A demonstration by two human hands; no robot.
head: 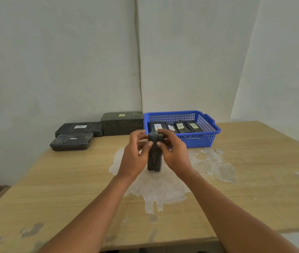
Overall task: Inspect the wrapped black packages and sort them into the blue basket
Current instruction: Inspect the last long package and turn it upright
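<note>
A narrow black wrapped package (pixel 154 157) stands on end at the middle of the wooden table (pixel 245 170). My left hand (pixel 136 156) grips its upper left side with the thumb on its front. From the right, my right hand (pixel 174 152) grips the top, fingers curled over it. Behind them the blue basket (pixel 198 138) holds several black packages (pixel 179 126) with white labels, laid side by side.
Three larger black wrapped packages sit at the back left by the wall: a flat one (pixel 72 142) in front, a labelled one (pixel 79 128) behind it, and a taller block (pixel 122 124) next to the basket. A white worn patch (pixel 163 187) covers the table's middle.
</note>
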